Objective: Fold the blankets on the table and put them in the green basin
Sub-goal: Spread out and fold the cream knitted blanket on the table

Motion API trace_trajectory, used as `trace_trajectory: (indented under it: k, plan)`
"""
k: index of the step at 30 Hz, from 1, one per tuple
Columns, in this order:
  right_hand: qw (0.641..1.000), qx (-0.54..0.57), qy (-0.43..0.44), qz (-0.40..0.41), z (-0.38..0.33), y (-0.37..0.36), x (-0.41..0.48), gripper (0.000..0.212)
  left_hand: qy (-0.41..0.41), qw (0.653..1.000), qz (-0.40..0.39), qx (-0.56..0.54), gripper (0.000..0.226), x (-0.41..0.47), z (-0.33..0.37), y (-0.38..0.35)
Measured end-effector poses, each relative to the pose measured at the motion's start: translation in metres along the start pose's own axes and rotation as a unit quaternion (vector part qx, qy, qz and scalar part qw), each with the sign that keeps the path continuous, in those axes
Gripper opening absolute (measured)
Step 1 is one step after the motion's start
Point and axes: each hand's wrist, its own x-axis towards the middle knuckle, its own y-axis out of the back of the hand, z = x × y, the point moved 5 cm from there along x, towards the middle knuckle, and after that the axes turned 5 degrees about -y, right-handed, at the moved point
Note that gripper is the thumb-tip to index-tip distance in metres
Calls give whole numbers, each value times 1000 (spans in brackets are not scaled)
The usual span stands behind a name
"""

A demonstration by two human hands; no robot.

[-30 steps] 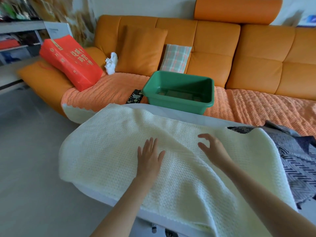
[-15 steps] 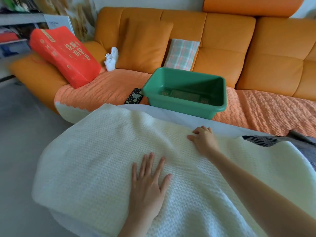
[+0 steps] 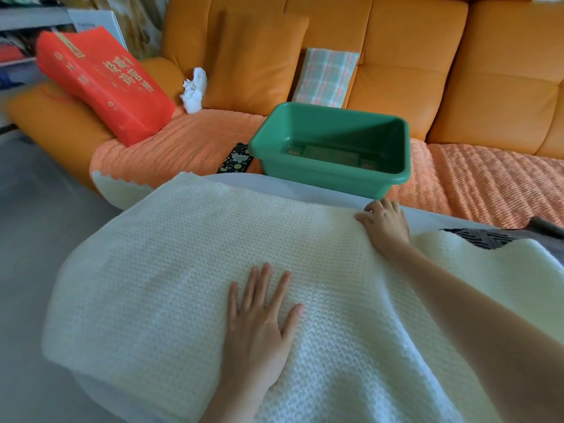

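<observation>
An orange sofa [image 3: 500, 96] fills the far side of the view, its seat covered by an orange ribbed throw [image 3: 488, 181]. In front of it a cream blanket [image 3: 171, 285] of open knit lies spread over the white desk [image 3: 268, 186], covering nearly all of it and hanging over the left and near edges; only a strip of bare desk shows along the far side. The green basin [image 3: 320, 178] stands on the sofa seat just beyond that strip, with no blanket inside it. A red package [image 3: 100, 83] with gold lettering leans tilted against the sofa's left arm, and an orange cushion [image 3: 256, 59] stands against the backrest with a plaid pillow [image 3: 325, 76] beside it on the right. At the right end of the desk a dark patterned blanket [image 3: 485, 238] lies bunched, partly under the cream one's edge. The left hand [image 3: 259, 328] rests palm down on the middle of the cream blanket, fingers straight and spread. The right hand [image 3: 386, 224] reaches to the blanket's far edge, just in front of the basin, its fingers curled over that edge and gripping it. A crumpled white cloth [image 3: 193, 90] sits between the package and the cushion, and a small dark patterned case [image 3: 236, 158] lies flat on the throw just left of the basin.
</observation>
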Motion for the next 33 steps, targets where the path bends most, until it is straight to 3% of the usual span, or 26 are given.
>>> trace_trajectory:
  k: [4, 9, 12, 15, 18, 21, 26, 31, 33]
  plan:
    - [999, 43, -11, 1, 15, 26, -7, 41, -4, 1000, 0, 12, 64, 1, -2, -1]
    - [994, -100, 45, 12, 44, 75, -43, 43, -8, 999, -22, 22, 66, 3, -4, -1]
    - [995, -99, -12, -2, 76, 112, -68, 52, -10, 999, -39, 17, 69, 4, -3, -2]
    - [985, -155, -42, -69, 96, 123, -85, 52, 0, 999, -36, -26, 91, 7, 12, 3]
    - [990, -121, -32, -61, 96, 120, -87, 52, -14, 995, -51, -86, 122, 10, 53, 5]
    - [997, -51, -48, -32, 94, 114, -84, 44, -38, 985, -70, -155, 103, 6, 98, 3]
    - [987, -106, -82, 83, 118, 152, -53, 24, -78, 989, -114, -54, 72, -4, 107, -17]
    - [977, -191, -88, -38, 144, 124, -45, 41, -96, 992, -77, -22, 66, -5, 107, -20]
    - [983, -164, -80, -26, 147, 119, -54, 49, -91, 992, -81, -22, 65, -5, 107, -21]
